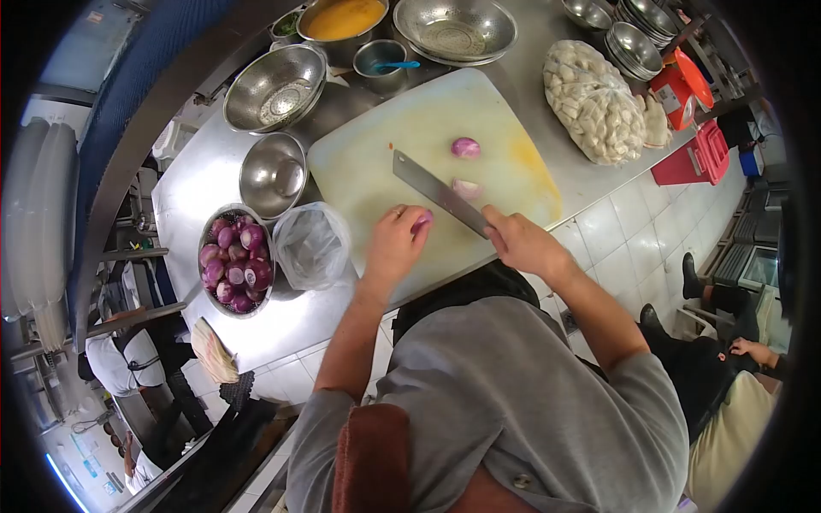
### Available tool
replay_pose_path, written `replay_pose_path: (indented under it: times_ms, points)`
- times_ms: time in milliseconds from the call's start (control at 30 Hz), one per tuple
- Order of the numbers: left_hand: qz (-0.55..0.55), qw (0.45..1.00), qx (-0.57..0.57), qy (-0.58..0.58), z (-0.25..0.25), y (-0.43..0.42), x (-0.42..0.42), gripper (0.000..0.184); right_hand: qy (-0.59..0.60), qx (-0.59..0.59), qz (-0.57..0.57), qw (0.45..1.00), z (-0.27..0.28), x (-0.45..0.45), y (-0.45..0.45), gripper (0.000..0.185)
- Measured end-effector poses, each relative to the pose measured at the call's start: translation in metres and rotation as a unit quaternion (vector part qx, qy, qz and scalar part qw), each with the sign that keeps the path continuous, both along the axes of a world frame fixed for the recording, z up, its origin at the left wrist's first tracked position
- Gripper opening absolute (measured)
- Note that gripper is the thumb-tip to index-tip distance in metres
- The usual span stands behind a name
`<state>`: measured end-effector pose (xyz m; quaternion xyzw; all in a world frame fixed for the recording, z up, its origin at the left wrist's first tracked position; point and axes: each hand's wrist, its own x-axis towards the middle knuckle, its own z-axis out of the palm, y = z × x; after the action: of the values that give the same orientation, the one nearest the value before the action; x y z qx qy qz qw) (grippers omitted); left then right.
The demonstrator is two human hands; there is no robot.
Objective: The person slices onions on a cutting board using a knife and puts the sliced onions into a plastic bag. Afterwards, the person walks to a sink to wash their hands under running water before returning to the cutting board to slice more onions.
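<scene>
A large white cutting board lies on the steel table before me. My left hand is closed on a small purple onion over the board's near part. In my right hand is the handle of a broad cleaver, its blade pointing up and left over the board. Beyond the blade lie a purple onion and a paler onion piece, which neither hand touches. The blade and the held onion are apart.
A colander of purple onions, a bag-lined container and an empty steel bowl stand left. Bowls line the back. A bag of peeled garlic sits right. Another person's hand shows at lower right.
</scene>
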<state>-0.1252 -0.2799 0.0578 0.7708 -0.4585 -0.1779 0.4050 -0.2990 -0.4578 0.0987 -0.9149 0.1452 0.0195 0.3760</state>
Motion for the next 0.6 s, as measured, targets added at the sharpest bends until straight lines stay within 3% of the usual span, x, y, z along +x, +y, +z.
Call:
replay_pose_path:
  times_ms: [33, 167, 233, 267, 333, 467, 600]
  points:
    - [0.063, 0.995, 0.034, 0.074, 0.002, 0.001, -0.004, 0.017, 0.010, 0.008, 0.008, 1.000, 0.001, -0.001, 0.004, 0.022]
    - [0.097, 0.991, 0.023, 0.093, 0.013, 0.005, -0.007, 0.014, 0.021, -0.018, 0.007, 1.000, 0.003, -0.007, 0.018, 0.026]
    - [0.024, 0.997, -0.011, -0.075, 0.009, 0.017, 0.011, 0.016, 0.033, -0.049, 0.008, 0.998, 0.004, -0.006, 0.023, 0.028]
    - [0.024, 0.997, -0.011, -0.076, 0.005, 0.016, 0.018, 0.016, 0.032, -0.049, 0.009, 0.998, 0.004, -0.004, 0.024, 0.028]
    - [-0.163, 0.977, -0.060, -0.122, 0.001, 0.010, 0.031, 0.014, 0.045, -0.050, 0.013, 0.998, 0.002, -0.001, 0.026, 0.028]
    - [-0.197, 0.972, -0.036, -0.124, 0.012, 0.002, 0.032, 0.014, 0.029, -0.062, 0.023, 0.997, -0.002, 0.008, 0.031, 0.028]
    - [-0.161, 0.972, -0.027, -0.172, 0.005, -0.001, 0.026, 0.012, 0.029, -0.040, 0.037, 0.998, 0.035, 0.000, 0.033, 0.025]
